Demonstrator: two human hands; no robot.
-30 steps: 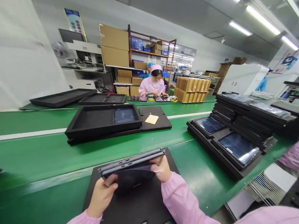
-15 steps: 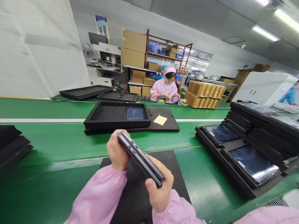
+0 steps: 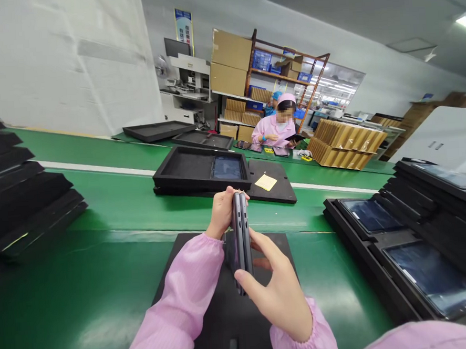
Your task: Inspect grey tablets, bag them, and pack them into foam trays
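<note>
Two dark tablets point(image 3: 242, 237), pressed face to face, stand upright on edge in front of me, with their port sides towards me. My left hand point(image 3: 220, 212) grips their far end, thumb on the top edge. My right hand point(image 3: 282, 292) holds the near end, thumb at the near edge and fingers against the right face. Both tablets are above a black foam sheet point(image 3: 222, 333) on the green bench. Beyond them lies a black foam tray point(image 3: 181, 170) with one tablet point(image 3: 227, 167) in its right compartment.
On the right, black foam trays point(image 3: 364, 256) hold several tablets point(image 3: 428, 273). Stacked foam trays point(image 3: 32, 192) stand at left. A yellow note point(image 3: 265, 182) lies on a foam sheet beside the middle tray. Across the bench sits a co-worker point(image 3: 275, 130) near cardboard dividers point(image 3: 345, 144).
The tablets have turned from a slant to pointing straight away from me. My right hand's fingers have opened out somewhat along them. The view has swung left, and the co-worker has lifted a dark device.
</note>
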